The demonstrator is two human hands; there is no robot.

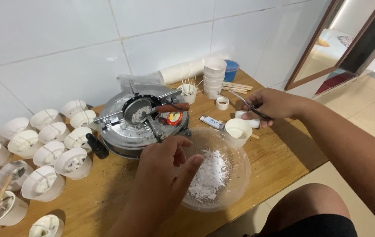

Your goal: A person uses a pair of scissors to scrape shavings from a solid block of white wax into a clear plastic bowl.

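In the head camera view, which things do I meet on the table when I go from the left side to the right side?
White paper cups with wicks → small dark bottle → round metal stove → left hand → clear plastic bowl of white flakes → right hand holding scissors.

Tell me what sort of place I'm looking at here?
Probably a home candle-making corner: a wooden table against a white tiled wall, a small metal stove with a melting pan, rows of white cups with wicks, and a clear bowl of white wax flakes.

Home workshop: tiled wall (64, 39), stove (141, 120)
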